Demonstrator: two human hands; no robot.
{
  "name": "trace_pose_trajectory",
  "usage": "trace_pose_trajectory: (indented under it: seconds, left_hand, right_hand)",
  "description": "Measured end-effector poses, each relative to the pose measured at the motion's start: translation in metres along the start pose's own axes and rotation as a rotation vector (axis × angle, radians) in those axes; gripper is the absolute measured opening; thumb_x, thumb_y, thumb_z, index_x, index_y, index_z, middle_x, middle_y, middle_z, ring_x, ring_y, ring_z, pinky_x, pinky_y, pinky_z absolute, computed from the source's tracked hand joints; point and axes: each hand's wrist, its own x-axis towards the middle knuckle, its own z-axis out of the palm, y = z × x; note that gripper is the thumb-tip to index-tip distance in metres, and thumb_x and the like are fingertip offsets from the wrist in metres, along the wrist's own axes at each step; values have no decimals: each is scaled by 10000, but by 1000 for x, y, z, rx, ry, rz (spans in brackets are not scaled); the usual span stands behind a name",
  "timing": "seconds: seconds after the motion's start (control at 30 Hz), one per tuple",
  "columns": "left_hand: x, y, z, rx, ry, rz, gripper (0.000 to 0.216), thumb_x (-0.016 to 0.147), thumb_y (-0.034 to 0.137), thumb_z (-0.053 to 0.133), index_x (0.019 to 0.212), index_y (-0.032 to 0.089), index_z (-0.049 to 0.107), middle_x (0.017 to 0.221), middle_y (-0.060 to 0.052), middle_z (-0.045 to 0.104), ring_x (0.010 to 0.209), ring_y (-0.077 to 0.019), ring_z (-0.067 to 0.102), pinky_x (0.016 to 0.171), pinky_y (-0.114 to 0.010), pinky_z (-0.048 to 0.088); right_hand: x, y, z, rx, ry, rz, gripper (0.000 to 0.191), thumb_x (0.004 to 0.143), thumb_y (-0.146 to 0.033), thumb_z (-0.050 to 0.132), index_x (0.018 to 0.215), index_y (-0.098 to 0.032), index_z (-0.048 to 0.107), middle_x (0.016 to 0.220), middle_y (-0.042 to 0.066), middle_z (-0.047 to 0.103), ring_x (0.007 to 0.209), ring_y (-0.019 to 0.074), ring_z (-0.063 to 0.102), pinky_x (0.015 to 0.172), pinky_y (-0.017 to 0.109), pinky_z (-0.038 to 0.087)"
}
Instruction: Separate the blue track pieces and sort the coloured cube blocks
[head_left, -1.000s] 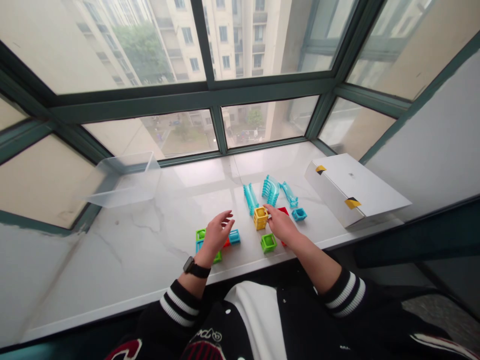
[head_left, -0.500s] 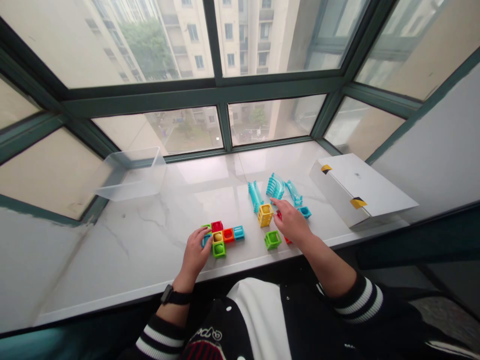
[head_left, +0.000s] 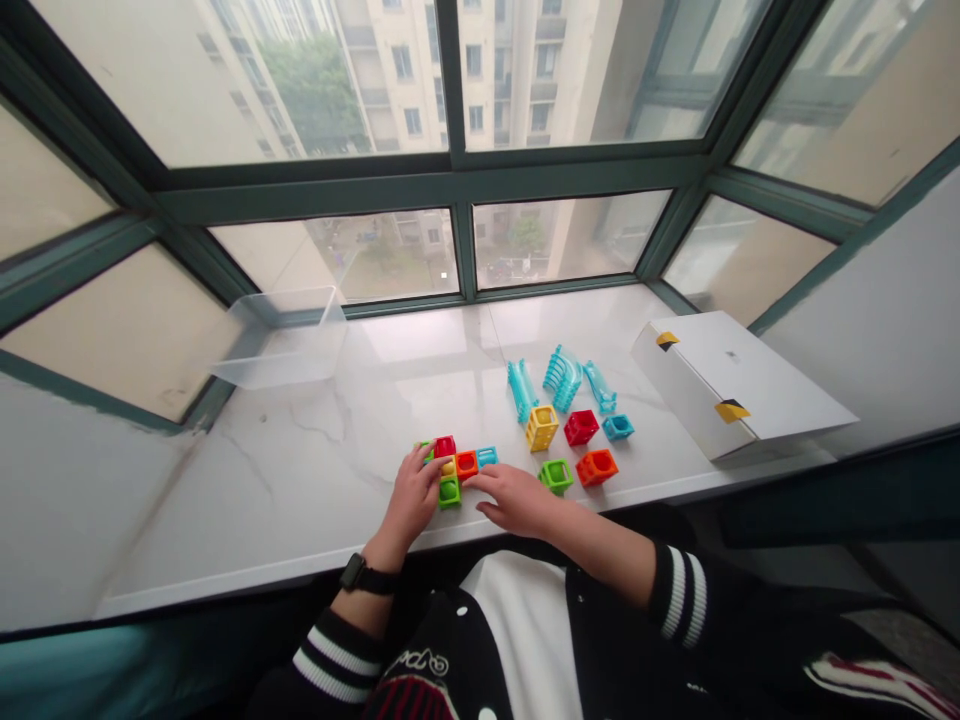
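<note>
A joined cluster of coloured toy building blocks (head_left: 466,464) lies flat on the white marble sill: red, green, yellow, orange and blue cubes. My left hand (head_left: 413,494) grips the cluster's left side, its fingers curled over the blocks there and partly hiding them. My right hand (head_left: 520,500) is just right of the cluster, thumb and index finger apart, with no block visible in it. Its index fingertip is close to the orange block (head_left: 466,464) and the green block (head_left: 449,492); whether it touches them I cannot tell.
Loose yellow (head_left: 541,428), red (head_left: 581,428), blue (head_left: 618,427), orange (head_left: 597,467) and green (head_left: 556,477) blocks stand to the right. Behind them lie turquoise track pieces (head_left: 562,376). A clear plastic bin (head_left: 289,360) is back left; a white box (head_left: 742,385) sits at right.
My right hand has moved left from the loose blocks to the cluster, uncovering the red and orange loose blocks. My left hand stays on the cluster. The whole view has shifted slightly.
</note>
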Motion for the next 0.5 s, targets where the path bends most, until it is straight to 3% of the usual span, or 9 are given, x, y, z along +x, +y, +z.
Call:
trace_pose_trajectory:
  seconds: [0.1,0.23,0.37,0.5]
  left_hand:
    - [3,2,4,33,-91,56,435,1046,275,448,1397,361,689,1686,-13,450,1621,-323,271,1297,-665,199]
    - [4,2,7,62,-169,76,431,1096,345,388,1386,399,702,1679,3,462,1624,-314,276,1304,-671,127]
    - [3,2,8,73,-198,67,454,1113,366,341,1385,435,699,1669,30,475,1621,-301,288,1310,-650,124]
    - [3,2,10,74,-194,63,458,1115,386,333,1387,430,698,1678,38,457,1625,-296,281,1313,-637,129]
  right_hand:
    - [12,-5,24,-53,-94,-9,462,915,-249,721,1373,-249,658,1255,110,706,1134,287,682,947,407,576]
    - [23,-3,45,-142,-155,1,480,904,-299,732,1365,-199,645,1310,160,680,1148,321,676,935,439,585]
    - [23,2,53,-144,-161,8,541,896,-302,750,1405,-190,607,1333,170,681,1203,331,664,986,452,573]
    - [21,3,51,-103,-160,8,483,900,-270,738,1351,-148,619,1301,183,703,1213,328,666,1009,441,556]
